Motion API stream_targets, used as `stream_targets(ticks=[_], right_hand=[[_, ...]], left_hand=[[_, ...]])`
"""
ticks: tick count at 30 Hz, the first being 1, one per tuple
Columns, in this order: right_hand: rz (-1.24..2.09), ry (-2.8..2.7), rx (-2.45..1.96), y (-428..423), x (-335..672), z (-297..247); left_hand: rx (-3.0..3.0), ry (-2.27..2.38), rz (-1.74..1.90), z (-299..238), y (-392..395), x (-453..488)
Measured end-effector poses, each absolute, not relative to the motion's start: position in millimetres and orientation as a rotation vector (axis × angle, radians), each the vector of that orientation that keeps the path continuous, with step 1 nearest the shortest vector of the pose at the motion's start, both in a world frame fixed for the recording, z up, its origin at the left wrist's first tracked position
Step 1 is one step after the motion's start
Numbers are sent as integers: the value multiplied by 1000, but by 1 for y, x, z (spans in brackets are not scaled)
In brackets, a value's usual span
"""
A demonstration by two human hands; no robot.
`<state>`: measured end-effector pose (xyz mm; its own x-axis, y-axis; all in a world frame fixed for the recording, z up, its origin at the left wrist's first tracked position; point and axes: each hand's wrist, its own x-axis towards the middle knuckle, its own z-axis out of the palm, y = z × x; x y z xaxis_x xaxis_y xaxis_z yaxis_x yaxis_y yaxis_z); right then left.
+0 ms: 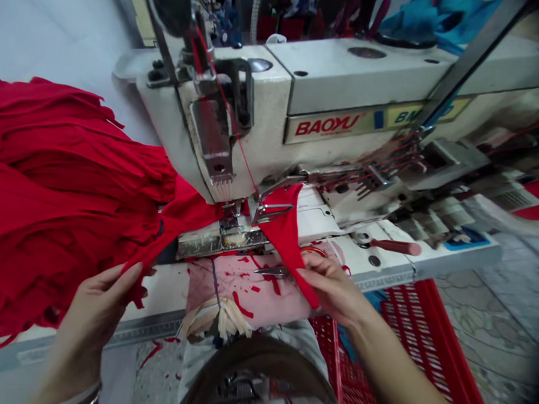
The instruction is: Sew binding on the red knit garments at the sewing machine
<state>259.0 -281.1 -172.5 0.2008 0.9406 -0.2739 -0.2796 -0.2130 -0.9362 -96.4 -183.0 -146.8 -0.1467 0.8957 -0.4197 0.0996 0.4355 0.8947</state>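
Observation:
My left hand pinches a thin edge of a bulky red knit garment, which spreads over the table's left side and runs under the presser foot of a white BAOYU industrial sewing machine. A red fabric strip hangs from the needle area down across my right hand. That hand grips small scissors with red handles, blades pointing left over a pink cloth pad. The blades stand close to the strip. Red thread runs down to the needles.
Red scraps lie on the pink pad. A red-handled screwdriver rests on the white table. Below the table's edge stands a red plastic crate, with a patterned floor to the right. Blue cloth lies behind the machine.

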Motion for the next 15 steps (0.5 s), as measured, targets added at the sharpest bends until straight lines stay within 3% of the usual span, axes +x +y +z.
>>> stream_targets(ticks=[4, 5, 7, 8, 11, 15], right_hand=[[630, -814, -1152, -279, 260, -135], [383, -960, -1159, -272, 251, -130], [231, -1232, -1168, -255, 225, -127], [74, -1615, -1152, -245, 211, -130], [-384, -2257, -1048, -224, 187, -143], [-566, -2316, -1275, -223, 210, -152]], left_hand=[[746, 1453, 1272, -132, -174, -103], [816, 1394, 1334, -125, -171, -95], [1023, 1241, 1415, -113, -166, -68], [1148, 1161, 1434, -109, -164, -51], [1693, 929, 1294, -109, -160, -6], [2628, 832, 949, -131, -162, 11]])
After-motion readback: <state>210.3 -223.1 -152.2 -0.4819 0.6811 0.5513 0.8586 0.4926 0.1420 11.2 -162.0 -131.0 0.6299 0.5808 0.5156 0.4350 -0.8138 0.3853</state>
